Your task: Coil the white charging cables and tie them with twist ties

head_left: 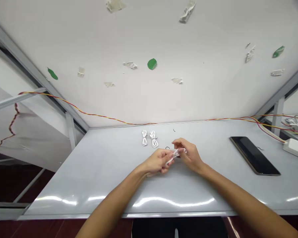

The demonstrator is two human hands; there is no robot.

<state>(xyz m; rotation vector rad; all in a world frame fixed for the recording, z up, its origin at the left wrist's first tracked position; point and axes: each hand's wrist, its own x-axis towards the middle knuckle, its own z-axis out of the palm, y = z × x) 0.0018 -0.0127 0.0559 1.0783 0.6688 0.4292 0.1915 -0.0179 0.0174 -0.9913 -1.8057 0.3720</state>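
Note:
My left hand [157,162] and my right hand [189,155] meet above the middle of a white table [109,172]. Both pinch a small looped white cable [174,156] from either side, and my fingers hide part of it. Just beyond my left hand lie two bundled white cables, one [144,138] beside the other [153,139], each folded into a narrow coil. A short black wire tie [167,147] lies just behind my fingers.
A black tablet-like slab [253,155] lies on the table to the right. A white power strip [296,149] sits at the right edge. Red-and-yellow twisted wires [89,114] run along the wall behind, which carries scraps of tape. Metal frame rails flank the table.

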